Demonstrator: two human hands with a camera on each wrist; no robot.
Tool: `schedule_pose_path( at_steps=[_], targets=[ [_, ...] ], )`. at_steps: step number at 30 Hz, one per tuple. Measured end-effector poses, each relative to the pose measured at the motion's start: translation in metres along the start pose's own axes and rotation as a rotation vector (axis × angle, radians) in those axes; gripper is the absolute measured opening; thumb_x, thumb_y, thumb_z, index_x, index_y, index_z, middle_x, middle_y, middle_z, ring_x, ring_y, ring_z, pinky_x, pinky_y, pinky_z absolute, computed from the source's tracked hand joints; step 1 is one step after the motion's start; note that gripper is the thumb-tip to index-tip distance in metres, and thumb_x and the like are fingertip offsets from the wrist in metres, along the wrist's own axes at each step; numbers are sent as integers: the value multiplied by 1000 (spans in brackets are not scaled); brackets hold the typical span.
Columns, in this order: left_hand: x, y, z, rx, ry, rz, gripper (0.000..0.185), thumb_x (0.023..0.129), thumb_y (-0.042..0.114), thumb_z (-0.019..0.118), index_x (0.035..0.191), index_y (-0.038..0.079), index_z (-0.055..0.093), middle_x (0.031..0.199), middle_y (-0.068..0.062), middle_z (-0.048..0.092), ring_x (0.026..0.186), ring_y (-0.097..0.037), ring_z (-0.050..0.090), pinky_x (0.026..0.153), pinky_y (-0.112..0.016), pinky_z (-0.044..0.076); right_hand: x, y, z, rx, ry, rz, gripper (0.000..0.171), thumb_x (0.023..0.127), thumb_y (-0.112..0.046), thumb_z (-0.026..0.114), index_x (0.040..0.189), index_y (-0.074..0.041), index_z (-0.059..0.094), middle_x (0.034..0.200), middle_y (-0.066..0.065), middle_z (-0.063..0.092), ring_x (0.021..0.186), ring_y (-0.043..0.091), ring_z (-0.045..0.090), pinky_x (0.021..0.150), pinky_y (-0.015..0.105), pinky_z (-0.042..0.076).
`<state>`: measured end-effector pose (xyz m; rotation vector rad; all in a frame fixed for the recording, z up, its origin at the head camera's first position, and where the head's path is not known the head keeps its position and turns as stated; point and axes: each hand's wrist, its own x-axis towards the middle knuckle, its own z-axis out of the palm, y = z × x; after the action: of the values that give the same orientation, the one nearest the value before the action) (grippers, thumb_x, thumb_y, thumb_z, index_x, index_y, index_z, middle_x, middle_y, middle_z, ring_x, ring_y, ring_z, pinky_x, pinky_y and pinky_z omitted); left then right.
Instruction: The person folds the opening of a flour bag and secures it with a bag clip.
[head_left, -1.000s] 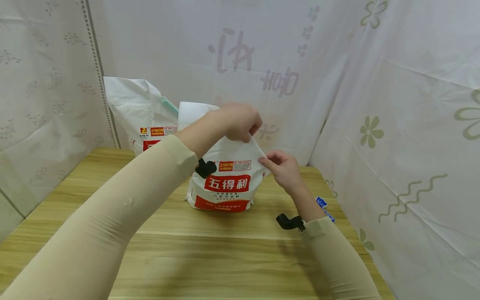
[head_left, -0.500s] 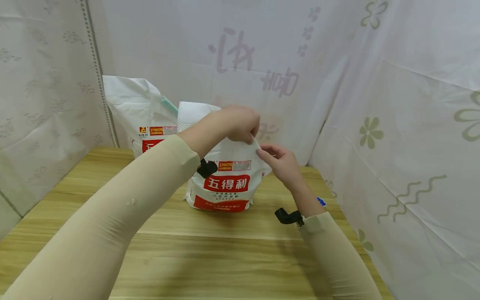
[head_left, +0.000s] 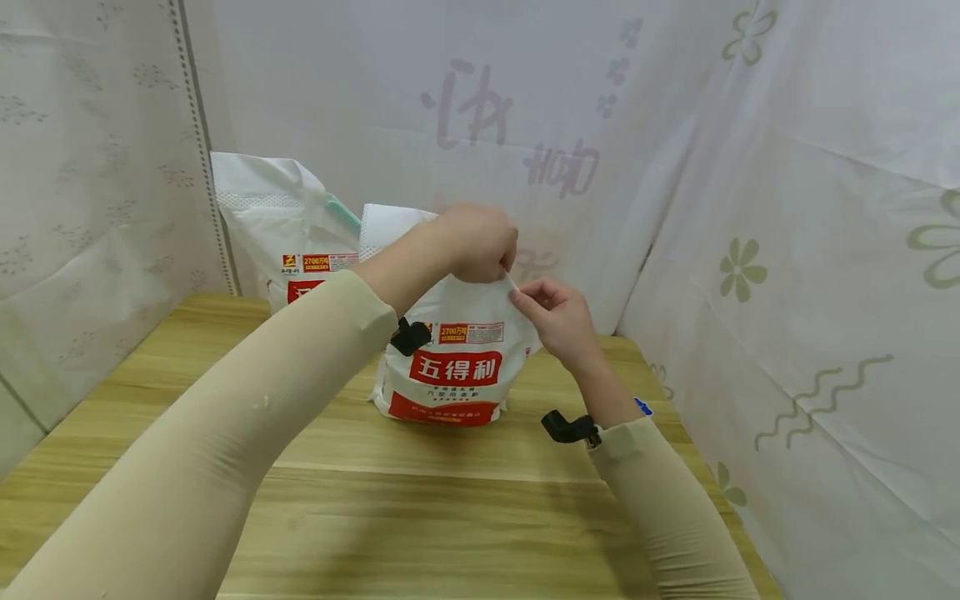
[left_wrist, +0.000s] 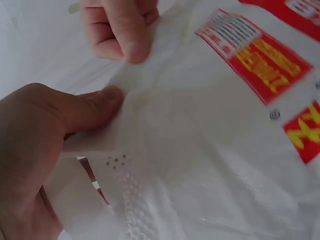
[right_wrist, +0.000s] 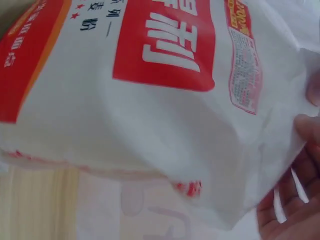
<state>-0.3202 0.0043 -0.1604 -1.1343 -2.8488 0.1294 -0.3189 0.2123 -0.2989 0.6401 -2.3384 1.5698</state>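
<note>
A white bag (head_left: 450,358) with a red label stands upright on the wooden table (head_left: 450,500); its print shows close up in the left wrist view (left_wrist: 225,125) and the right wrist view (right_wrist: 150,100). My left hand (head_left: 472,242) grips the bag's top edge, thumb pressed on the fold (left_wrist: 90,107). My right hand (head_left: 551,312) pinches the same top edge at its right corner, and its fingertips (left_wrist: 120,30) meet the plastic just beside the left thumb. The right palm (right_wrist: 295,200) lies against the bag's side.
A second white bag (head_left: 285,233) of the same kind stands behind and to the left, against the wall. Patterned white curtains (head_left: 787,250) close in the table at the back, left and right. A small blue and white item (head_left: 643,407) lies by my right forearm.
My right hand has risen from the bag's right side to the top corner, close to the left hand. The left hand has kept its hold.
</note>
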Motion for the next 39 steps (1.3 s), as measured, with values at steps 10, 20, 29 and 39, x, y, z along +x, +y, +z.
schedule_pose_path(
  at_steps=[10, 20, 29, 39],
  targets=[
    [-18, -25, -12, -329, -30, -100, 17, 98, 25, 77, 106, 10, 80, 101, -4, 73, 91, -20, 62, 83, -34, 54, 8, -21, 7, 2, 18, -33, 25, 105, -24, 76, 116, -1, 76, 105, 5, 76, 90, 16, 69, 77, 24, 58],
    [-29, -49, -15, -430, 27, -81, 18, 104, 19, 72, 114, 11, 85, 103, -7, 79, 90, -22, 69, 86, -33, 58, 11, -21, 8, 25, 18, -51, 22, 106, -18, 75, 114, 3, 73, 100, 4, 72, 85, 16, 67, 73, 24, 59],
    [-23, -49, -7, -497, 71, -70, 26, 104, 21, 64, 119, 11, 84, 100, -7, 77, 90, -20, 67, 82, -30, 57, 9, -21, 7, 0, -5, -79, 21, 107, -18, 73, 114, 1, 72, 100, 8, 71, 83, 16, 67, 71, 24, 59],
    [-26, -50, -8, -445, 82, -30, 25, 110, 20, 63, 122, 9, 83, 100, -7, 76, 90, -18, 65, 83, -30, 53, 10, -21, 6, -3, -2, -72, 21, 106, -20, 74, 114, 0, 73, 100, 11, 72, 83, 17, 68, 71, 25, 59]
  ],
)
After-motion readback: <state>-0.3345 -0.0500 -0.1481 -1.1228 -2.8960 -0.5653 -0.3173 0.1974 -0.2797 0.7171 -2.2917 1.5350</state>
